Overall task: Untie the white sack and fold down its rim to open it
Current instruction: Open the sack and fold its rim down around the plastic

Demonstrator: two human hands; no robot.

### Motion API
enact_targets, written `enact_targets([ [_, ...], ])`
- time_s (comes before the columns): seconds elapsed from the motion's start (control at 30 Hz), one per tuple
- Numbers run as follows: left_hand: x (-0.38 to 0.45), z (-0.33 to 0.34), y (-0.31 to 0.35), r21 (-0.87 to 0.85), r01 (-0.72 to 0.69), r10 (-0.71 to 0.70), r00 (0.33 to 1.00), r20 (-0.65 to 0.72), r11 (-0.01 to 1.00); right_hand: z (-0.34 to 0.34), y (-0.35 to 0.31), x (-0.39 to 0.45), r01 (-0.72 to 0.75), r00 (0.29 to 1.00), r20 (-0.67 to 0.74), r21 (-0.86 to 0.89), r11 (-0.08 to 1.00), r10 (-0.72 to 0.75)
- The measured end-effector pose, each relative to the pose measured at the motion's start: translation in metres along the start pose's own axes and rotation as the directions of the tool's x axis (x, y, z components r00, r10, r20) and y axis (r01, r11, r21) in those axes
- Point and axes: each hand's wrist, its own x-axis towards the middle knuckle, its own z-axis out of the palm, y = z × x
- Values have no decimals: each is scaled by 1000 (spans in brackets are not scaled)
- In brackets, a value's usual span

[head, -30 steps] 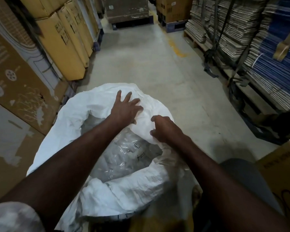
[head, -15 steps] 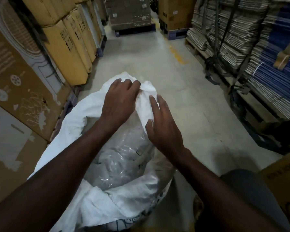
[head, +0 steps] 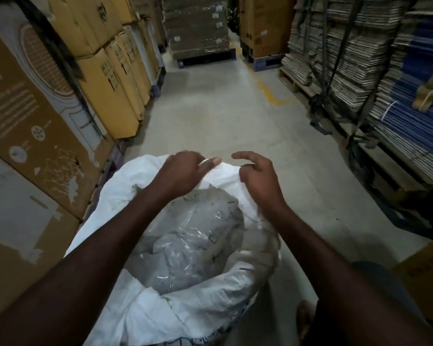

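The white sack (head: 140,310) stands open on the floor right below me, its woven rim rolled outward along the near and left sides. Inside it lies a clear plastic liner (head: 193,245) with crumpled contents. My left hand (head: 183,173) is closed on the far edge of the rim, thumb pressed on the fabric. My right hand (head: 258,176) sits just to its right, fingers curled over the same far edge; its index finger sticks out free. Whether the right hand truly pinches the fabric is hard to tell.
Stacked cardboard boxes (head: 105,78) line the left side close to the sack. Pallets of flat cardboard sheets (head: 385,78) run along the right. Another box (head: 428,273) stands at the lower right. A concrete aisle (head: 223,116) stretches ahead to wrapped pallets (head: 198,28).
Both hands moved from lying on the bunched far flap to gripping its edge and pulled it lower and wider. The sack's mouth now shows more of the liner.
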Motion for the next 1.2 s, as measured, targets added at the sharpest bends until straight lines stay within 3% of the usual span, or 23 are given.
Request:
enact_targets([
  [0.07,8,4,4,-137,147,-129,983,131,980,0,0,2,-55,998,-1,76,996,55],
  [0.13,14,9,2,-296,207,-172,975,140,932,-1,5,4,-47,999,7,-8,999,47],
  [0.2,17,13,-1,-414,230,-208,973,98,881,-5,13,3,150,989,41,-311,939,-145],
  [0.23,19,16,-2,-435,230,-220,973,74,870,-6,17,1,284,958,105,-450,847,-266],
  [0.3,21,23,-5,-435,219,-229,973,30,873,-3,23,-2,511,857,290,-576,638,-425],
  [0.33,19,25,-3,-416,202,-221,975,3,887,-1,26,-3,555,832,368,-590,587,-416],
  [0.4,11,31,1,-226,111,-142,982,-125,968,1,31,-3,516,855,429,-635,575,-293],
  [0.47,-9,37,15,55,12,7,943,-332,998,-1,37,-1,425,904,353,-675,603,-241],
  [0.53,-42,46,45,79,-68,97,878,-468,995,-4,39,1,340,940,220,-674,656,-261],
  [0.6,-85,70,78,-22,-84,65,889,-453,996,-9,38,7,292,956,177,-652,699,-235],
  [0.7,-152,119,114,-158,99,-138,956,-259,982,-15,35,11,362,928,308,-609,705,-210],
  [0.77,-179,139,122,-268,194,-221,972,-74,944,-21,35,10,490,859,446,-576,654,-250],
  [0.83,-189,147,118,-282,230,-221,973,63,932,-26,38,14,650,751,602,-601,465,-272],
  [0.9,-191,149,102,-144,185,-186,983,11,972,-27,41,23,800,594,748,-589,117,-297],
  [1.0,-192,141,67,75,157,-148,983,-112,985,-35,45,31,875,405,893,-440,-200,-195],
  [1.07,-191,126,44,102,158,-147,983,-111,982,-42,48,30,878,322,937,-350,-327,-138],
  [1.2,-180,101,6,118,159,-148,984,-97,980,-48,58,23,881,174,983,-180,-438,-53],
])
